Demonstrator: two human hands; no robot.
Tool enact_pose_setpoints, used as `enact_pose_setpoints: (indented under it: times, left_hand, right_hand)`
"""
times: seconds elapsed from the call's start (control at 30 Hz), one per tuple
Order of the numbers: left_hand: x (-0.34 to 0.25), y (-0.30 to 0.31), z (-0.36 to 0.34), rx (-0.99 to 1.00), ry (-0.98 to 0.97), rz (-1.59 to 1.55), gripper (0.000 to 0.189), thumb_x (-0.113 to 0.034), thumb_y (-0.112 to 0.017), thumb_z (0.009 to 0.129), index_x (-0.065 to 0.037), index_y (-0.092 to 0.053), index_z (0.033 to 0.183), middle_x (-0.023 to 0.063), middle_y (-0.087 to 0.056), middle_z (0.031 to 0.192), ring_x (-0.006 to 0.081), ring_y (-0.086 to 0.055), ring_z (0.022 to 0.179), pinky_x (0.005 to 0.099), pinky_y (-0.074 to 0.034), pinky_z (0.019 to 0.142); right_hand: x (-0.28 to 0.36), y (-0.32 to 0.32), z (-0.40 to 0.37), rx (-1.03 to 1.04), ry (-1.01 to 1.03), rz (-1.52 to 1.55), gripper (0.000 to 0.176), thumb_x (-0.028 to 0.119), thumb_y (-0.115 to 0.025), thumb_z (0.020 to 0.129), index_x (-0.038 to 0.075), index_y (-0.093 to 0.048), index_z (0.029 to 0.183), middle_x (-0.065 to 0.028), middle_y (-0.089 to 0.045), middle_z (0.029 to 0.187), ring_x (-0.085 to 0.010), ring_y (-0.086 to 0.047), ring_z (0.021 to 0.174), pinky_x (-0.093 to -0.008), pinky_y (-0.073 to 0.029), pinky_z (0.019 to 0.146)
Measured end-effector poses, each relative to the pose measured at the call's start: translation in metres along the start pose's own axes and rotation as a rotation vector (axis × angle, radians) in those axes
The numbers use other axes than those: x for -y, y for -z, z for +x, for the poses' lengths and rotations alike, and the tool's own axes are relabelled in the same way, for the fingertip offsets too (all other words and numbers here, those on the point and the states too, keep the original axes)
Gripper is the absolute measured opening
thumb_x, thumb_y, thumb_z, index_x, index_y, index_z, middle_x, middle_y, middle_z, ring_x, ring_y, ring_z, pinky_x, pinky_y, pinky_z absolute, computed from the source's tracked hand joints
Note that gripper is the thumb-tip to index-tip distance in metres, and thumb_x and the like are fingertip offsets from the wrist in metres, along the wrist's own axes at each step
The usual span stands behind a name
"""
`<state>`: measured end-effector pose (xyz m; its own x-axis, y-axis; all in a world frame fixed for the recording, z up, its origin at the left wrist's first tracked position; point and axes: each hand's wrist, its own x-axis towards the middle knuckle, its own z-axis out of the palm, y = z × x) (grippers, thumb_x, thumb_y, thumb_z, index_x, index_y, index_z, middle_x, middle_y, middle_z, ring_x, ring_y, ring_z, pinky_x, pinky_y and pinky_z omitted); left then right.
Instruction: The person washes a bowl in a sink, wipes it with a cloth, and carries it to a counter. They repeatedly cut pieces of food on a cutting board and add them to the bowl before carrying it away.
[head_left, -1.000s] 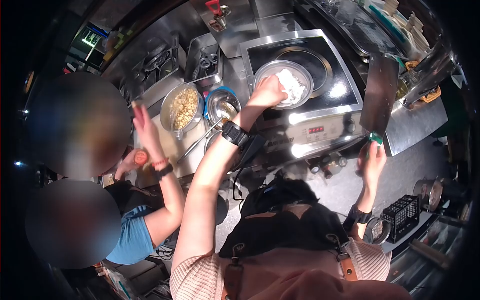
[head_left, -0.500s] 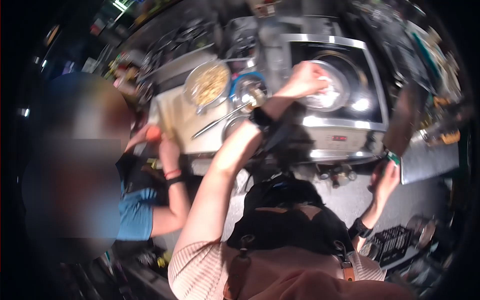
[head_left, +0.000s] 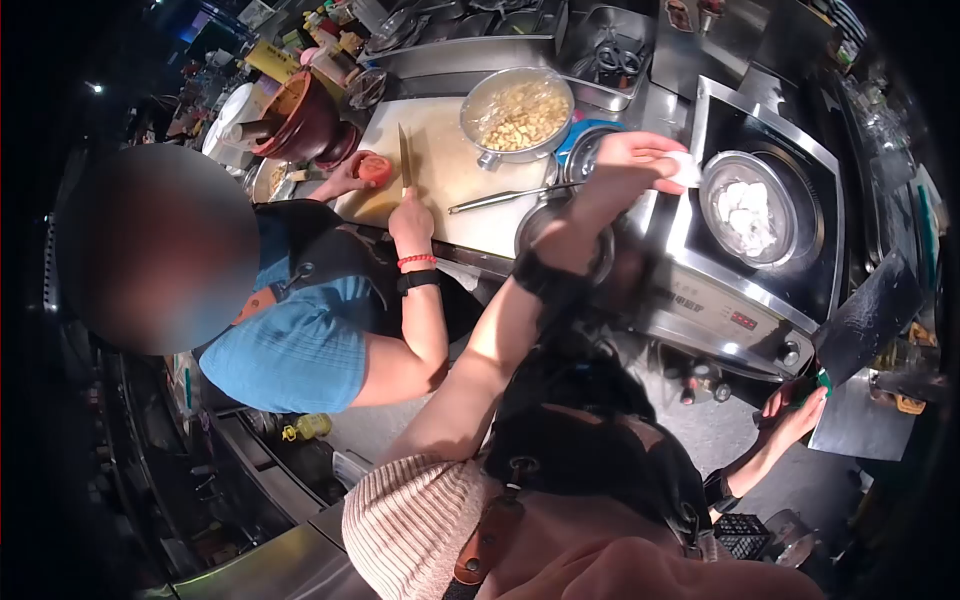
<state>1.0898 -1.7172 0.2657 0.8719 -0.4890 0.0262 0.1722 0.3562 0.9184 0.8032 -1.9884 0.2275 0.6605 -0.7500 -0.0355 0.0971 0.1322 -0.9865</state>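
My left hand (head_left: pixel 637 160) is closed on a soft-looking white piece (head_left: pixel 684 170), just left of a round metal bowl (head_left: pixel 790 225). Similar white pieces (head_left: pixel 747 217) lie inside that bowl, which stands on an induction cooker (head_left: pixel 692 215). Low on the right, my right hand (head_left: pixel 797 418) has its fingers closed at the green lower end of a dark, flat, speckled panel (head_left: pixel 872 310). I cannot make out what kind of panel it is. Below my left wrist sits a dark round bowl or pot (head_left: pixel 597 262), partly hidden by my arm.
A co-worker on the left holds a tomato (head_left: pixel 375 170) and a knife (head_left: pixel 405 160) over a white cutting board (head_left: pixel 470 218). On the board are a strainer of pale chunks (head_left: pixel 520 115) and metal tongs (head_left: pixel 490 202). Behind stands a brown mortar (head_left: pixel 300 120).
My left hand has moved left, from over the bowl to beside it, holding a white piece. The view has shifted and sharpened. My right hand still holds the panel; the co-worker's knife now shows clearly.
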Motion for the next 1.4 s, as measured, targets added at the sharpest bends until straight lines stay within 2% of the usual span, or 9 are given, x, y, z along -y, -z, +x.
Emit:
enact_pose_setpoints:
  times: [0.17, 0.23, 0.33, 0.43, 0.57, 0.7, 0.83, 1.03, 1.4]
  left_hand:
    - [0.000, 0.077, -0.051, -0.307, -0.139, 0.065, 0.024, -0.003, -0.067, 0.083, 0.007, -0.064, 0.104, 0.0130, -0.069, 0.093, 0.0186, -0.068, 0.078, 0.0286, -0.059, 0.070]
    - [0.015, 0.104, -0.066, -0.563, -0.205, 0.062, 0.023, -0.004, -0.067, 0.084, 0.006, -0.063, 0.104, 0.0100, -0.068, 0.090, 0.0164, -0.066, 0.075, 0.0297, -0.059, 0.070]
    - [0.046, 0.148, -0.088, -0.747, -0.194, 0.048, 0.024, -0.003, -0.063, 0.086, 0.008, -0.061, 0.107, 0.0119, -0.066, 0.096, 0.0189, -0.066, 0.086, 0.0330, -0.060, 0.075]
    - [0.087, 0.191, -0.109, -0.817, -0.235, 0.049, 0.025, -0.003, -0.064, 0.085, 0.007, -0.061, 0.108, 0.0125, -0.066, 0.097, 0.0188, -0.066, 0.086, 0.0324, -0.060, 0.075]
    - [0.111, 0.218, -0.136, -0.907, -0.203, 0.081, 0.024, -0.001, -0.063, 0.084, 0.007, -0.061, 0.107, 0.0121, -0.066, 0.098, 0.0190, -0.066, 0.086, 0.0324, -0.059, 0.076]
    - [0.109, 0.219, -0.144, -1.026, -0.152, 0.095, 0.020, 0.000, -0.062, 0.082, 0.002, -0.064, 0.102, -0.0034, -0.058, 0.078, 0.0054, -0.055, 0.071, 0.0216, -0.050, 0.064]
    - [0.120, 0.235, -0.147, -1.041, -0.083, 0.518, 0.020, 0.002, -0.058, 0.084, 0.005, -0.063, 0.103, 0.0078, -0.065, 0.096, 0.0140, -0.064, 0.084, 0.0321, -0.060, 0.074]
    - [0.116, 0.230, -0.128, -0.964, -0.125, 0.257, 0.021, 0.001, -0.057, 0.083, 0.004, -0.064, 0.102, 0.0057, -0.064, 0.092, 0.0110, -0.061, 0.079, 0.0262, -0.057, 0.067]
    - [0.124, 0.248, -0.086, -0.887, -0.126, 0.103, 0.019, 0.001, -0.057, 0.084, 0.004, -0.061, 0.102, 0.0065, -0.064, 0.091, 0.0115, -0.062, 0.079, 0.0272, -0.058, 0.066]
  right_hand:
    - [0.006, -0.045, -0.016, 0.089, 0.034, -0.100, 0.043, 0.045, -0.041, 0.101, 0.003, -0.047, 0.091, -0.0050, -0.044, 0.057, -0.0112, -0.040, 0.037, -0.0235, -0.033, 0.033]
    - [-0.002, -0.063, -0.016, 0.160, 0.036, -0.141, 0.042, 0.045, -0.040, 0.101, 0.005, -0.046, 0.092, -0.0042, -0.044, 0.056, -0.0110, -0.040, 0.036, -0.0234, -0.033, 0.033]
    - [-0.013, -0.084, -0.018, 0.280, -0.004, -0.102, 0.036, 0.041, -0.041, 0.102, 0.006, -0.048, 0.097, -0.0032, -0.046, 0.058, -0.0097, -0.041, 0.037, -0.0229, -0.033, 0.033]
    - [-0.021, -0.102, -0.023, 0.335, -0.039, -0.075, 0.034, 0.037, -0.045, 0.101, 0.004, -0.051, 0.108, -0.0031, -0.047, 0.060, -0.0080, -0.039, 0.037, -0.0220, -0.031, 0.033]
    - [-0.021, -0.120, -0.027, 0.358, -0.051, -0.164, 0.034, 0.037, -0.046, 0.101, 0.003, -0.050, 0.105, -0.0041, -0.047, 0.060, -0.0083, -0.040, 0.037, -0.0216, -0.031, 0.033]
    - [-0.023, -0.131, -0.027, 0.377, -0.061, -0.169, 0.033, 0.036, -0.047, 0.101, 0.003, -0.049, 0.102, -0.0040, -0.047, 0.059, -0.0083, -0.041, 0.038, -0.0216, -0.032, 0.033]
    - [-0.027, -0.132, -0.026, 0.372, -0.079, -0.164, 0.033, 0.036, -0.048, 0.101, 0.003, -0.050, 0.101, -0.0038, -0.047, 0.059, -0.0082, -0.041, 0.038, -0.0217, -0.032, 0.033]
    - [-0.032, -0.134, -0.025, 0.352, -0.084, -0.156, 0.032, 0.036, -0.048, 0.100, 0.003, -0.051, 0.100, -0.0036, -0.047, 0.060, -0.0081, -0.041, 0.038, -0.0216, -0.031, 0.034]
    - [-0.040, -0.132, -0.029, 0.358, -0.069, -0.175, 0.032, 0.035, -0.048, 0.101, 0.003, -0.050, 0.102, -0.0027, -0.045, 0.057, -0.0076, -0.040, 0.037, -0.0217, -0.033, 0.034]
